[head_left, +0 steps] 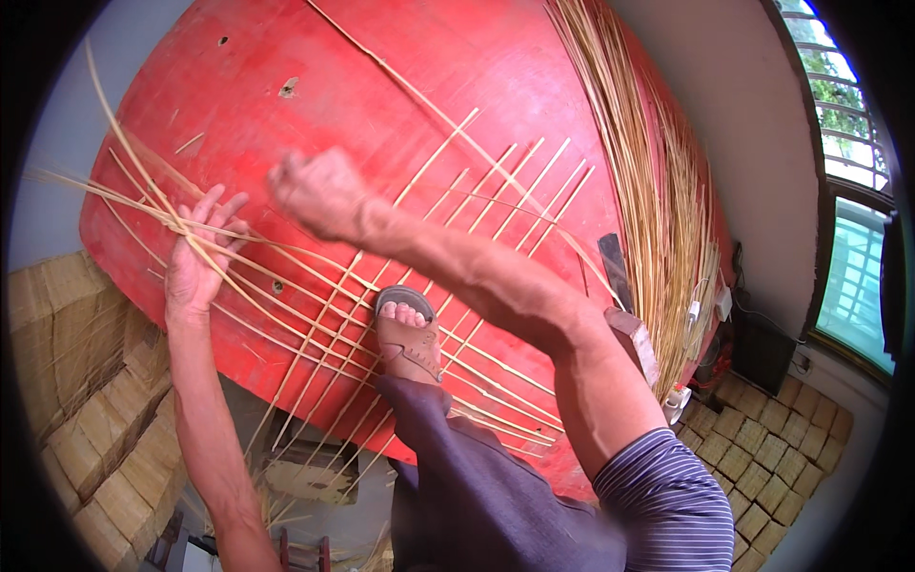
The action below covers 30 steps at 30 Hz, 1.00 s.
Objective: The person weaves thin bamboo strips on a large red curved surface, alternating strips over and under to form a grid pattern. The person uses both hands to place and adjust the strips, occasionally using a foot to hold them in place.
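Note:
Several pale bamboo strips (286, 291) cross one another in an open lattice on a red board (334, 57). At the board's left side, my left hand (202, 253) is turned palm up, with a bundle of strip ends running across and between its fingers. My right hand (319, 195), smeared by motion, is raised over the board with curled fingers; whether a strip is in it is hidden. My sandalled foot (408, 329) stands on the lattice and pins it down. My right forearm covers part of the crossing strips.
A thick bundle of long loose strips (648, 181) lies along the board's right edge. One long strip (410, 86) slants across the far part. A dark flat bar (615, 270) and a wooden block (632, 341) lie near my right elbow. Stacked tan blocks (114, 448) stand at left.

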Each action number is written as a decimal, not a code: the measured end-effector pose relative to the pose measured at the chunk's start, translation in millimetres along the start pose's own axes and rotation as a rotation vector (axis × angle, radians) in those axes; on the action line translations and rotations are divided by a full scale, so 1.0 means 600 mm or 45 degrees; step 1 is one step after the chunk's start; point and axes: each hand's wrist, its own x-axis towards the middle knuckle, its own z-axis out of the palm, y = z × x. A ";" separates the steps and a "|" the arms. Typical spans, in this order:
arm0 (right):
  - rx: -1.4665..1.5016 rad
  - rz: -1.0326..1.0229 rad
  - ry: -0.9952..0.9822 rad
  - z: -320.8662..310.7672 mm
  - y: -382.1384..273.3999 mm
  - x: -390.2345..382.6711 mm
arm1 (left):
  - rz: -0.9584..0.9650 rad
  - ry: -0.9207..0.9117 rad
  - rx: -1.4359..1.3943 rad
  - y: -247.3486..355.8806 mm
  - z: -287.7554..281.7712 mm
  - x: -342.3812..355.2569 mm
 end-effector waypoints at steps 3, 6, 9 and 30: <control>0.088 -0.128 -0.038 -0.006 -0.067 0.009 | -0.073 0.131 0.078 0.000 0.017 0.011; 0.216 -0.063 -0.079 -0.005 -0.059 0.002 | -0.082 0.197 0.211 0.012 -0.039 0.004; 0.288 0.103 -0.443 -0.010 -0.001 -0.051 | 0.069 0.304 0.505 0.035 -0.032 -0.015; 0.212 0.293 -0.365 0.057 0.109 -0.032 | 0.321 1.032 -0.336 -0.146 -0.187 -0.213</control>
